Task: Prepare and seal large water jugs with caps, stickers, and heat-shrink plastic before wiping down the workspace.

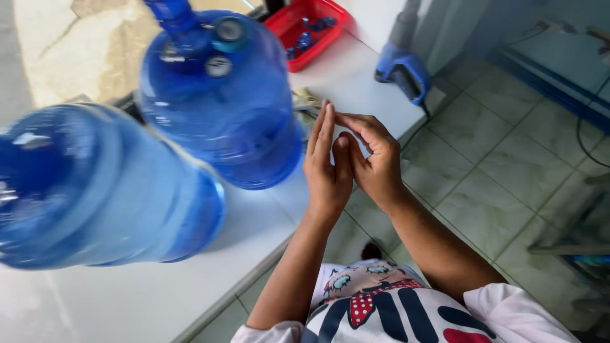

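Printed white shirt (394, 311) at bottom edge. L hand (325, 166) & R hand (375, 159) pressed together above desk (159, 292) edge; fingers straight on L, curled on R, nothing visibly held. 2 blue translucent plastic water jugs (89, 184) (222, 101), round-bodied, on smooth white desk, just L of hands. 1 red plastic tray (279, 25) at far end.

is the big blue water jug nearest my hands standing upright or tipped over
Upright. The blue water jug stands on its base on the white counter, neck pointing up toward the camera.
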